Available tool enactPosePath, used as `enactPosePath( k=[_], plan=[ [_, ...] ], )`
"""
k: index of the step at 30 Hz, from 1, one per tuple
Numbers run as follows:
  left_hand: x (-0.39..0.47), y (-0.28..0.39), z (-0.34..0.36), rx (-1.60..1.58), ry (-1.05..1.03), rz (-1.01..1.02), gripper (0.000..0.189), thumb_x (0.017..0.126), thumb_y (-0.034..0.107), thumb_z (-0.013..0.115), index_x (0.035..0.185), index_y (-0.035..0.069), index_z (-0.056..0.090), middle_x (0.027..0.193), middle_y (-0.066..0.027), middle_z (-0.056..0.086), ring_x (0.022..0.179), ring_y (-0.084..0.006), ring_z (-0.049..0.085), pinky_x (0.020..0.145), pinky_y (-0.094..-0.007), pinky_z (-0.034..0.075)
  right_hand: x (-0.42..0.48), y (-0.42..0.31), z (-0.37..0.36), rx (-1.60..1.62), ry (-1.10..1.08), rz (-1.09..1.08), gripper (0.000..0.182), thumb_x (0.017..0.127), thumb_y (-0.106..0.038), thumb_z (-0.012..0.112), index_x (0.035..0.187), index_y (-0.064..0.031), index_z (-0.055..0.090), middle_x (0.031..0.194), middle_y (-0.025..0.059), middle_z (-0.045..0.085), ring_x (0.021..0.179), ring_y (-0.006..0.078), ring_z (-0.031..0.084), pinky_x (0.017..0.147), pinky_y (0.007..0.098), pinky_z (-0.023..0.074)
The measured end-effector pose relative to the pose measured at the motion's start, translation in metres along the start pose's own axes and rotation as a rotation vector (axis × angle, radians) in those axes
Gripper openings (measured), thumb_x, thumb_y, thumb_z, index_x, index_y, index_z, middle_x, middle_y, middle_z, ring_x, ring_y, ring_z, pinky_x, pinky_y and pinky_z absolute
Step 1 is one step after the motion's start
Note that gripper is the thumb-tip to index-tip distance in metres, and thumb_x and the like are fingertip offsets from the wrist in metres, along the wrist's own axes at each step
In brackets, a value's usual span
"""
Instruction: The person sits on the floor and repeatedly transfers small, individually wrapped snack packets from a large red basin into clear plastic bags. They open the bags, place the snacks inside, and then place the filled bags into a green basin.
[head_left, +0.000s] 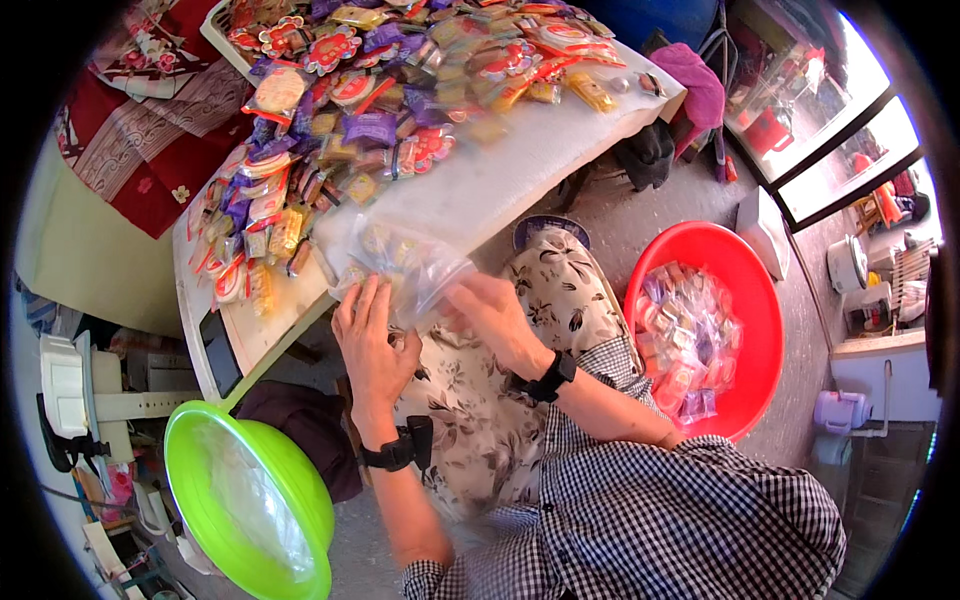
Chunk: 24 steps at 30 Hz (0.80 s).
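Observation:
Over my lap at the table's near edge, a clear plastic bag holds a few yellowish wrapped pieces. My left hand rests against the bag's lower left side, its fingers spread a little. At the opposite end, the bag's edge is pinched in my right hand, whose fingertips are blurred. Beyond the bag, a large heap of small wrapped snacks in purple, yellow and red packaging covers much of the white table. Flower-shaped red packets lie among them.
A red basin with filled clear bags stands on the floor at the right. At the lower left is a green basin holding clear plastic bags. A dark flat device lies on the table's left corner. A pink cloth hangs beyond its far right corner.

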<state>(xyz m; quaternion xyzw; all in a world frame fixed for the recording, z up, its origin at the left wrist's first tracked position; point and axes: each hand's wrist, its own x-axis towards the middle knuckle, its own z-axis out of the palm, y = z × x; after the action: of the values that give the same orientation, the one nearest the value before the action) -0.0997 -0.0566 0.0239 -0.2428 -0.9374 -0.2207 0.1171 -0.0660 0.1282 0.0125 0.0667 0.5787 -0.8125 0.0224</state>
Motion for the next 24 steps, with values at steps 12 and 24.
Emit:
enactPosePath(
  k=[12, 24],
  plan=[
    [-0.009, 0.026, 0.025, 0.021, 0.113, 0.045, 0.076, 0.081, 0.042, 0.068, 0.138, 0.001, 0.041, 0.144, -0.0202, 0.039, 0.134, -0.0377, 0.034, 0.109, -0.051, 0.026, 0.001, -0.003, 0.004, 0.361, -0.032, 0.18, 0.05, 0.088, -0.037, 0.067, 0.126, -0.0073, 0.053, 0.114, -0.0008, 0.058, 0.097, 0.0073, 0.054, 0.077, 0.0246, 0.0447],
    [-0.001, 0.003, 0.022, -0.376, 0.094, -0.119, 0.069, 0.093, 0.043, 0.055, 0.142, -0.002, 0.037, 0.133, -0.0239, 0.047, 0.121, -0.0353, 0.046, 0.104, -0.0446, 0.034, 0.019, 0.026, 0.01, 0.349, 0.147, 0.037, 0.02, 0.087, -0.007, 0.049, 0.097, 0.002, 0.065, 0.076, 0.0058, 0.065, 0.065, 0.0134, 0.064, 0.056, 0.0289, 0.053]
  ],
)
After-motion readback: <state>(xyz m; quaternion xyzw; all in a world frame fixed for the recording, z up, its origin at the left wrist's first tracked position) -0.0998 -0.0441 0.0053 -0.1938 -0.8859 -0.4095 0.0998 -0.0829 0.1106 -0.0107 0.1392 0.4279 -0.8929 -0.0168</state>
